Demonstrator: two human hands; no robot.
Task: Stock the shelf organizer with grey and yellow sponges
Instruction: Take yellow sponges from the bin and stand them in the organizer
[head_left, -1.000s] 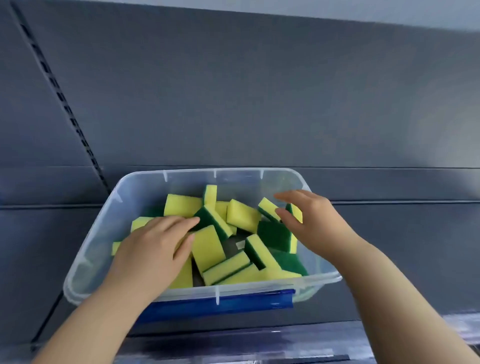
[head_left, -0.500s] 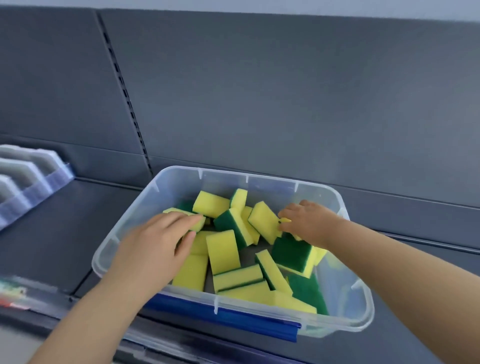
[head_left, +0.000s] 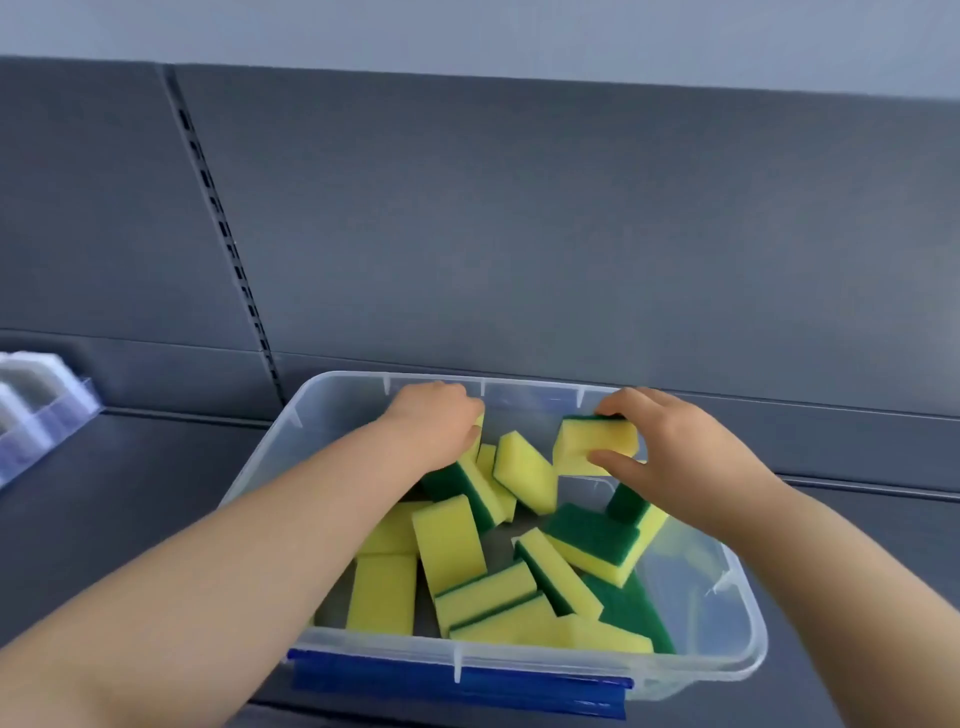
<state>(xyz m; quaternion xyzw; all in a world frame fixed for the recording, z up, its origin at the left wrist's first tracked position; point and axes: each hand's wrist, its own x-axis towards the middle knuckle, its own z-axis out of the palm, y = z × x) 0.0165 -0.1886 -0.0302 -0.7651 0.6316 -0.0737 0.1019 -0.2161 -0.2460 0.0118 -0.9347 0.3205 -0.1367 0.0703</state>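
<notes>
Sponge (head_left: 597, 441), yellow with green backing, is lifted at the bin's (head_left: 748, 613) far right corner, right hand (head_left: 675, 447) fingers clamped on it. Left hand (head_left: 431, 431) fingers curl over another at the far wall; grip unconfirmed. Pick-up step. Next: carry to shelf organizer (head_left: 36, 410), left of bin.
</notes>
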